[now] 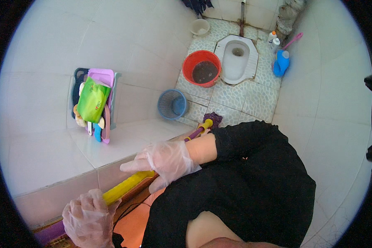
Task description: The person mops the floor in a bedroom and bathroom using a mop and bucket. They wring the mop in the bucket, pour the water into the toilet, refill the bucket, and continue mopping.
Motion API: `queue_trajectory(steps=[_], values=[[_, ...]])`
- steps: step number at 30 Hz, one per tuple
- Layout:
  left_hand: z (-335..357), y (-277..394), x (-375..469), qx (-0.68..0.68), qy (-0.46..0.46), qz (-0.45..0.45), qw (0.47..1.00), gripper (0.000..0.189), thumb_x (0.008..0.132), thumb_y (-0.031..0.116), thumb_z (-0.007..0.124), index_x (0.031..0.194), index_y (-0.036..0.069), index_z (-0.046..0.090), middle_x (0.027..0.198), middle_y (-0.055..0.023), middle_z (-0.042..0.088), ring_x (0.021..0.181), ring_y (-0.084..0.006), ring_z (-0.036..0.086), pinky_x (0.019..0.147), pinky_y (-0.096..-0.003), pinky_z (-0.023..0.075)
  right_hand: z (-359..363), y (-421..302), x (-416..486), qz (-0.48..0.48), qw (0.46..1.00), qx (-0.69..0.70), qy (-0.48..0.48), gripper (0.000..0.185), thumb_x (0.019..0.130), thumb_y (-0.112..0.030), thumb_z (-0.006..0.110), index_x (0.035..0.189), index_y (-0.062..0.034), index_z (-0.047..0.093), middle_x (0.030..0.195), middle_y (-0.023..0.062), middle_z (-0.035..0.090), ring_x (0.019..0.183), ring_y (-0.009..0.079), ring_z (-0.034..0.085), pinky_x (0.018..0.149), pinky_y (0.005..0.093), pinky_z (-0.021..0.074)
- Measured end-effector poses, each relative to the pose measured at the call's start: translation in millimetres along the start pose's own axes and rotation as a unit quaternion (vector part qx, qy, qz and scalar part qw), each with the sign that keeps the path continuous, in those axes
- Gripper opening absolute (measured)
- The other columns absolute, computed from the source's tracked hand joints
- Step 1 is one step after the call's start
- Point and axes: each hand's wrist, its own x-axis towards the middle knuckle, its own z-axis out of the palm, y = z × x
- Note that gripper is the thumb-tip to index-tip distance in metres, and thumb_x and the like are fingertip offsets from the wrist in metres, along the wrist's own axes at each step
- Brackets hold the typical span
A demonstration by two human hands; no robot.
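My left hand [88,218], in a clear plastic glove, is wrapped around the yellow grip [125,187] of a mop at the lower left. My right hand [166,161], gloved alike, lies over the handle farther up, with thumb and forefinger spread apart. Its other fingers are mostly hidden. Beyond the right wrist the purple mop pole [193,135] shows again, ending in a yellow collar and a dark purple mop head [215,119] low on the tiled floor. A purple piece [51,232] shows left of my left hand; whether it belongs to the mop I cannot tell.
A red bucket [189,73] of dark water stands beside a squat toilet [235,73]. Nearer is a blue mesh basket [172,116]. Along the right wall are several bottles [281,63]. A wall rack [113,119] holds a green tissue pack [94,99]. A pale basin [200,27] sits behind.
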Motion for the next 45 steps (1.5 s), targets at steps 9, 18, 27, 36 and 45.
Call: queue_trajectory(steps=[9,18,27,36,45], values=[[3,20,6,-0.111,0.065,0.043,0.991,0.019,0.087,0.023,0.069,0.097,0.008,0.062,0.086,-0.0042,0.058,0.085,-0.0236,0.061,0.077,-0.0395,0.0532,11,-21,33,0.035,0.995,0.002,-0.090,0.056,0.093,-0.041,0.066,0.130,-0.0015,0.054,0.105,0.0279,0.068,0.101,0.0438,0.067,0.087,0.0516,0.0528],[28,26,-12,-0.167,0.365,-0.037,0.915,0.041,0.084,0.024,0.076,0.120,0.021,0.059,0.134,-0.0058,0.053,0.133,-0.0273,0.045,0.099,-0.0611,0.0489,-46,-10,0,0.102,0.967,-0.172,0.158,0.038,0.095,-0.035,0.063,0.118,-0.0050,0.056,0.076,0.0227,0.067,0.072,0.0425,0.068,0.063,0.0491,0.0551],[75,52,13,-0.517,0.372,-0.079,0.767,0.039,0.067,0.010,0.087,0.102,0.008,0.069,0.114,-0.0101,0.069,0.102,-0.0334,0.066,0.086,-0.0454,0.0526,-128,-60,-96,0.146,0.869,-0.084,0.466,0.029,0.106,-0.025,0.056,0.126,-0.0038,0.053,0.085,-0.0008,0.057,0.071,0.0082,0.053,0.066,0.0247,0.0439],[88,95,86,-0.737,0.231,0.005,0.636,0.018,0.078,0.008,0.078,0.094,0.002,0.074,0.092,-0.0150,0.073,0.083,-0.0309,0.068,0.076,-0.0387,0.0525,-142,-100,-149,0.038,0.770,-0.169,0.614,0.026,0.107,-0.017,0.052,0.130,-0.0039,0.050,0.086,-0.0007,0.056,0.072,0.0077,0.049,0.064,0.0224,0.0394],[76,124,155,-0.776,0.046,0.127,0.616,0.020,0.086,0.016,0.070,0.091,-0.003,0.071,0.075,-0.0159,0.066,0.071,-0.0260,0.064,0.070,-0.0357,0.0500,-147,-110,-205,-0.030,0.585,-0.287,0.758,0.021,0.105,-0.011,0.053,0.125,-0.0063,0.049,0.091,0.0002,0.059,0.079,0.0096,0.055,0.072,0.0229,0.0450]])
